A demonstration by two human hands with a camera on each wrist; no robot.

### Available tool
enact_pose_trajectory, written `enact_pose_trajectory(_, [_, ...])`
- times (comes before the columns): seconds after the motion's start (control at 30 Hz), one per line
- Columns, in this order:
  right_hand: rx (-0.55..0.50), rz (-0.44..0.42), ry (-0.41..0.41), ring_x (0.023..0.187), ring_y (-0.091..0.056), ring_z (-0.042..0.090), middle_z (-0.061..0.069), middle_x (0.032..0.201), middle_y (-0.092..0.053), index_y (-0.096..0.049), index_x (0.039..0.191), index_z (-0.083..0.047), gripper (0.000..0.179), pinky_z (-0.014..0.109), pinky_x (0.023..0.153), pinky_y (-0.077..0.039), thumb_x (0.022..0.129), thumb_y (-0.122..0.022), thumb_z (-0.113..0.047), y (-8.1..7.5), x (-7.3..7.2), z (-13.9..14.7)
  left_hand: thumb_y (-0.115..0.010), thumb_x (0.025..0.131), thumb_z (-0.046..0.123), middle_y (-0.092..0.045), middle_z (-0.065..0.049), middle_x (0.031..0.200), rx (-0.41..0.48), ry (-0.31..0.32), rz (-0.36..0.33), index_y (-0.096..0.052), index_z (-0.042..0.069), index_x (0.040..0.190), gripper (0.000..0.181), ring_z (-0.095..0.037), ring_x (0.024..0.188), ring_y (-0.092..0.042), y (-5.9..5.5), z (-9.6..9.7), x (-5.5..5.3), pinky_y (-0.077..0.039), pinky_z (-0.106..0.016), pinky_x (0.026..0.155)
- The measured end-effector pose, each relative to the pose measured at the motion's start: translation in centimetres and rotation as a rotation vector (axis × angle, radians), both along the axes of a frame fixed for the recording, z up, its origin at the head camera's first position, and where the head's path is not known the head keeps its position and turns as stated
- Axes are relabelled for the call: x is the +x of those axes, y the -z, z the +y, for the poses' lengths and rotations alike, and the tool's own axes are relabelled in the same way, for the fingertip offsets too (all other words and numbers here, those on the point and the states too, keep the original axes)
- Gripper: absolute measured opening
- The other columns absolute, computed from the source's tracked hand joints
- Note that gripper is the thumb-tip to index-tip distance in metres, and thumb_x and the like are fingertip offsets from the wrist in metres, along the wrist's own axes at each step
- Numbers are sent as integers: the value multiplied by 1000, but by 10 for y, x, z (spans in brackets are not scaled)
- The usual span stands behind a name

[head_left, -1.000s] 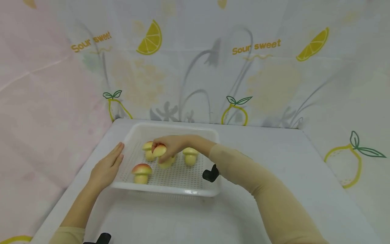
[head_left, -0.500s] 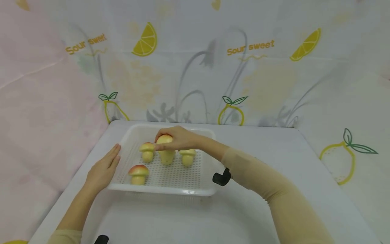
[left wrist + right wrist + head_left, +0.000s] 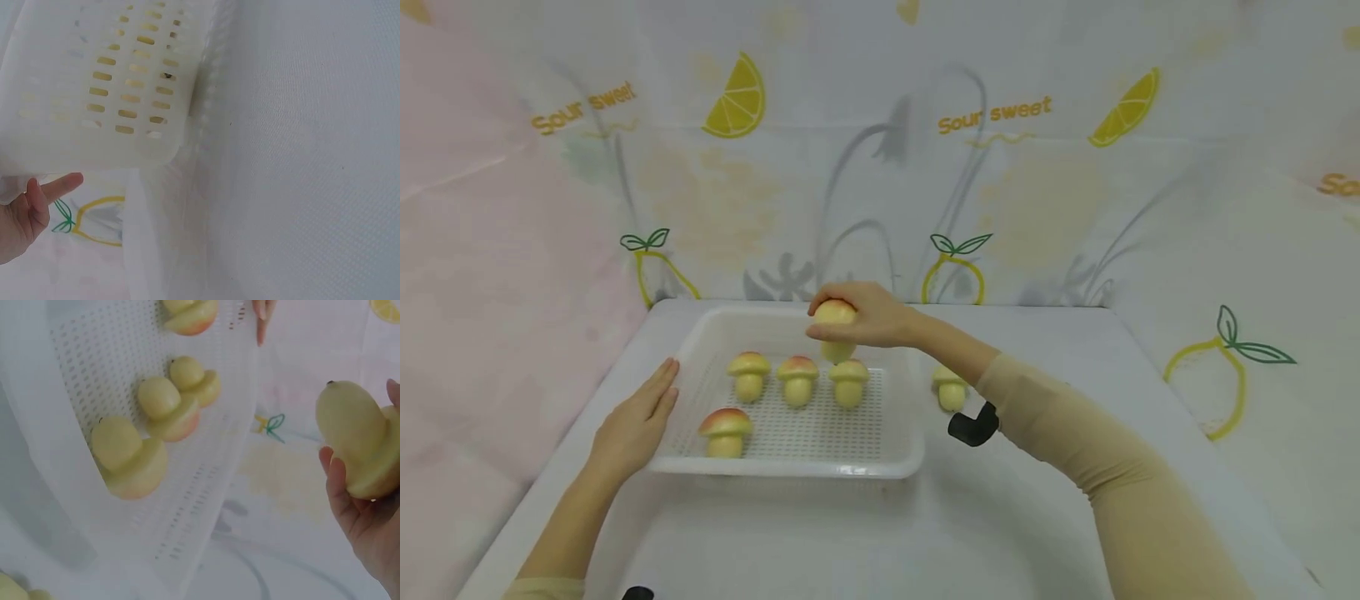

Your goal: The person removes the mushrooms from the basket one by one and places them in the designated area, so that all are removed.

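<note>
My right hand (image 3: 876,315) grips a model mushroom (image 3: 837,350) with a reddish-yellow cap and pale stem, held up over the back of the white basket (image 3: 775,469). In the right wrist view the fingers (image 3: 338,481) curl round its cap, and the stem points away from the palm. Several similar mushrooms stand in the basket: a row of three, with one mushroom (image 3: 849,385) at its right end, and a front-left mushroom (image 3: 726,435). My left hand (image 3: 634,423) rests with straight fingers along the basket's left rim.
Right of the basket another mushroom (image 3: 951,390) stands on the white table (image 3: 1045,500), partly behind the right forearm. A fruit-print cloth (image 3: 820,183) hangs behind and at both sides. The basket's slotted wall (image 3: 119,87) shows in the left wrist view.
My right hand has lifted the mushroom from among the others, up and to the right. The row of three and the mushroom on the table now show. The left hand stays at the rim.
</note>
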State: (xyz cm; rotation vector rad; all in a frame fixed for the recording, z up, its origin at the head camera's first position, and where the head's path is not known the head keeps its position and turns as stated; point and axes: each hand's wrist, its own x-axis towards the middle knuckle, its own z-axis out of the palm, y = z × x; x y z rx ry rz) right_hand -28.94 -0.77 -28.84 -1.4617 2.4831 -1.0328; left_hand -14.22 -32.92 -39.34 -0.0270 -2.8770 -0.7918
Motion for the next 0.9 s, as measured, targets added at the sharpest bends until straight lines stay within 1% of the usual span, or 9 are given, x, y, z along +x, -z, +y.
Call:
enact_pose_trajectory(0.2, [-54, 49, 40, 75, -59, 10, -4, 102, -64, -62, 114, -16, 35, 26, 62, -51, 86, -73, -33, -5, -5, 18, -28, 107, 29, -22, -20, 154, -3, 1, 16, -25, 1, 150, 52, -53, 133, -28, 2, -2, -1, -24, -73, 96])
enact_pose_trajectory(0.47, [-75, 113, 103, 84, -56, 11, -6, 107, -62, -63, 112, -18, 36, 27, 69, -50, 83, -76, -35, -11, -7, 46, -28, 107, 30, -21, -19, 155, 8, 13, 26, -23, 1, 151, 52, -54, 133, -26, 4, -2, -3, -23, -74, 95])
enact_pose_trajectory(0.57, [-72, 166, 134, 86, -55, 10, -5, 108, -60, -63, 111, -18, 38, 26, 69, -50, 81, -77, -36, -12, -7, 56, -27, 107, 30, -21, -19, 155, 10, 13, 27, -23, 2, 151, 52, -54, 133, -26, 4, -3, -2, -22, -74, 95])
enact_pose_trajectory(0.67, [-76, 222, 143, 86, -55, 11, -2, 107, -60, -63, 111, -15, 39, 27, 68, -49, 80, -79, -34, -12, -8, 65, -27, 107, 30, -21, -19, 155, 10, 13, 23, -23, 2, 151, 52, -54, 133, -26, 5, -3, -2, -22, -75, 94])
enact_pose_trajectory(0.8, [-76, 264, 141, 83, -56, 12, 0, 107, -60, -63, 110, -13, 39, 27, 66, -49, 79, -79, -32, -10, -10, 77, -27, 107, 30, -20, -19, 155, 21, 20, 19, -22, 2, 151, 53, -53, 134, -24, 5, -4, -3, -21, -75, 95])
enact_pose_trajectory(0.9, [-56, 307, 169, 82, -56, 13, -1, 106, -60, -64, 109, -15, 40, 27, 66, -48, 78, -80, -35, -9, -10, 86, -27, 107, 30, -19, -19, 156, 27, 26, 13, -21, 2, 152, 53, -52, 135, -23, 5, -3, -3, -21, -75, 95])
